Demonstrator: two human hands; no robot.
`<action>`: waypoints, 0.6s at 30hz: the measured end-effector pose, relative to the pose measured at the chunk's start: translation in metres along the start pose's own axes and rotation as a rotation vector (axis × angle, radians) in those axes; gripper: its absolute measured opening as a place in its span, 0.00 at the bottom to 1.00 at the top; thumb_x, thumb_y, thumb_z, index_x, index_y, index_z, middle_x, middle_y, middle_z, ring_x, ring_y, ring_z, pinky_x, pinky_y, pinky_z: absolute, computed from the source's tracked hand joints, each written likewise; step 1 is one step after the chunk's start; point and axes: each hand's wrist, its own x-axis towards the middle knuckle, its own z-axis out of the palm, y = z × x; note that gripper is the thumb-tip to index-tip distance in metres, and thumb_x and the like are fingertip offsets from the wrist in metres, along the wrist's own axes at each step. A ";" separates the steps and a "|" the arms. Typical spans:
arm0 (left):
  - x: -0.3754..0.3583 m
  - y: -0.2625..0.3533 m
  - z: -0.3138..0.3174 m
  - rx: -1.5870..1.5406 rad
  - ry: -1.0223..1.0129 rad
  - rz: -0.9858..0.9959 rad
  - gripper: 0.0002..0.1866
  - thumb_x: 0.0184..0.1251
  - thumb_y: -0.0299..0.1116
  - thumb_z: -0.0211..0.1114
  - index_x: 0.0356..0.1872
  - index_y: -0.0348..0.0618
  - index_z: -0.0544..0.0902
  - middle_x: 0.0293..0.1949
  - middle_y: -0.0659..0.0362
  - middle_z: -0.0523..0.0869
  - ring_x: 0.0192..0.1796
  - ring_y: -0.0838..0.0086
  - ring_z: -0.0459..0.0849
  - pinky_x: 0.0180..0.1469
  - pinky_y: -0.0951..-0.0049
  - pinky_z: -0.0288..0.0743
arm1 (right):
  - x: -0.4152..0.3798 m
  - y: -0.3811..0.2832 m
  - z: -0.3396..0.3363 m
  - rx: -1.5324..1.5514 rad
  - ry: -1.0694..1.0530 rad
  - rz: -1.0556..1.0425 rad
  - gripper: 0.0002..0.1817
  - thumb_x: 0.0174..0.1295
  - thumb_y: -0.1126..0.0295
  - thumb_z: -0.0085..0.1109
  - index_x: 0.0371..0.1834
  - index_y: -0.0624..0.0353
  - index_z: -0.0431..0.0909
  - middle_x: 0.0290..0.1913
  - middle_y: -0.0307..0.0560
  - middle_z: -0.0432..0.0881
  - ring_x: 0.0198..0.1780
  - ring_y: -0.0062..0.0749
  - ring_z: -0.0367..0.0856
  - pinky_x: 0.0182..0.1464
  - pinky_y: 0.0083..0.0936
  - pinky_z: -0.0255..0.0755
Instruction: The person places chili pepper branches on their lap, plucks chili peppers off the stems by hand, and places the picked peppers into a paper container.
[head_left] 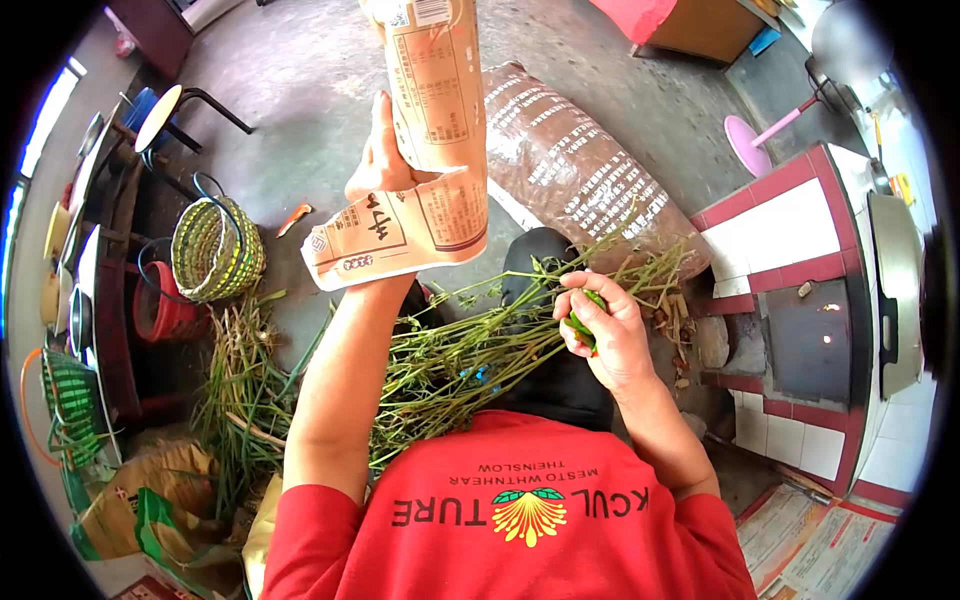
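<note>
Two hands are busy, well apart, above the plant stems (450, 365) on the lap. Left hand (382, 165) clamps a folded paper bag (425, 150), raised above the stems. Right hand (605, 330) closes around a green lighter (580, 328) at the stems' right end.

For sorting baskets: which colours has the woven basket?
Basket: green and yellow weave, head view.
</note>
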 end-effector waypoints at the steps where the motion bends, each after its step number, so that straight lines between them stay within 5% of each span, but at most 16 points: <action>1: -0.002 0.003 -0.004 0.334 -0.036 0.169 0.38 0.49 0.40 0.68 0.63 0.37 0.64 0.42 0.47 0.81 0.39 0.58 0.84 0.39 0.67 0.78 | 0.000 0.001 0.002 -0.004 -0.001 0.007 0.09 0.66 0.72 0.50 0.48 0.58 0.74 0.30 0.41 0.77 0.23 0.16 0.69 0.20 0.11 0.59; 2: -0.004 0.007 -0.007 0.661 -0.015 0.351 0.39 0.50 0.41 0.68 0.63 0.38 0.64 0.44 0.47 0.80 0.41 0.59 0.84 0.40 0.68 0.78 | 0.001 0.002 0.003 -0.010 -0.003 0.015 0.09 0.66 0.72 0.50 0.48 0.58 0.74 0.30 0.41 0.77 0.23 0.15 0.69 0.20 0.11 0.60; 3: -0.008 0.032 -0.007 0.772 -0.099 0.122 0.37 0.54 0.40 0.64 0.65 0.41 0.62 0.52 0.49 0.77 0.48 0.63 0.81 0.48 0.69 0.76 | 0.002 0.003 0.004 -0.016 -0.004 0.023 0.10 0.66 0.72 0.50 0.48 0.58 0.74 0.30 0.41 0.77 0.23 0.15 0.69 0.20 0.10 0.60; 8: -0.011 0.004 -0.039 0.446 -0.388 0.056 0.27 0.62 0.42 0.56 0.60 0.42 0.65 0.47 0.53 0.78 0.47 0.64 0.79 0.50 0.68 0.74 | 0.004 0.010 0.009 -0.027 -0.041 0.076 0.10 0.66 0.71 0.51 0.48 0.57 0.74 0.30 0.38 0.77 0.24 0.13 0.69 0.20 0.09 0.60; 11: -0.003 -0.032 -0.019 0.846 -0.268 0.361 0.26 0.62 0.42 0.58 0.56 0.38 0.67 0.29 0.57 0.80 0.29 0.66 0.79 0.34 0.73 0.74 | 0.010 0.013 0.016 -0.070 -0.064 0.168 0.09 0.65 0.70 0.52 0.48 0.56 0.74 0.30 0.37 0.76 0.24 0.13 0.69 0.21 0.09 0.59; 12: 0.001 -0.083 -0.026 0.281 -0.257 0.160 0.24 0.63 0.42 0.57 0.56 0.38 0.69 0.37 0.56 0.79 0.36 0.70 0.79 0.42 0.74 0.73 | 0.013 0.014 0.020 -0.075 -0.062 0.197 0.09 0.65 0.70 0.52 0.48 0.56 0.74 0.31 0.37 0.76 0.24 0.13 0.69 0.21 0.10 0.59; 14: -0.006 -0.112 -0.028 0.237 -0.250 0.116 0.24 0.64 0.43 0.56 0.56 0.39 0.69 0.42 0.56 0.79 0.41 0.72 0.79 0.46 0.75 0.74 | 0.020 0.018 0.025 -0.056 -0.079 0.252 0.10 0.65 0.70 0.52 0.48 0.56 0.74 0.31 0.37 0.76 0.24 0.13 0.69 0.21 0.09 0.58; 15: -0.010 -0.082 -0.016 0.755 -0.253 0.282 0.25 0.63 0.45 0.56 0.56 0.39 0.68 0.39 0.57 0.79 0.38 0.72 0.80 0.43 0.73 0.75 | 0.025 0.020 0.030 -0.057 -0.088 0.281 0.10 0.65 0.70 0.52 0.48 0.56 0.74 0.30 0.36 0.76 0.24 0.12 0.69 0.21 0.09 0.59; 17: -0.014 -0.024 -0.022 1.133 -0.392 0.133 0.27 0.64 0.45 0.55 0.57 0.37 0.67 0.36 0.56 0.80 0.38 0.67 0.81 0.39 0.70 0.75 | 0.034 0.023 0.036 -0.115 -0.101 0.292 0.10 0.65 0.70 0.52 0.48 0.56 0.75 0.29 0.35 0.76 0.23 0.12 0.69 0.21 0.09 0.60; 18: -0.013 -0.026 -0.019 1.171 -0.309 0.213 0.29 0.62 0.47 0.56 0.59 0.39 0.65 0.42 0.53 0.79 0.44 0.64 0.80 0.45 0.68 0.74 | 0.038 0.023 0.039 -0.113 -0.111 0.288 0.10 0.65 0.70 0.52 0.48 0.57 0.75 0.29 0.35 0.77 0.23 0.12 0.69 0.21 0.09 0.60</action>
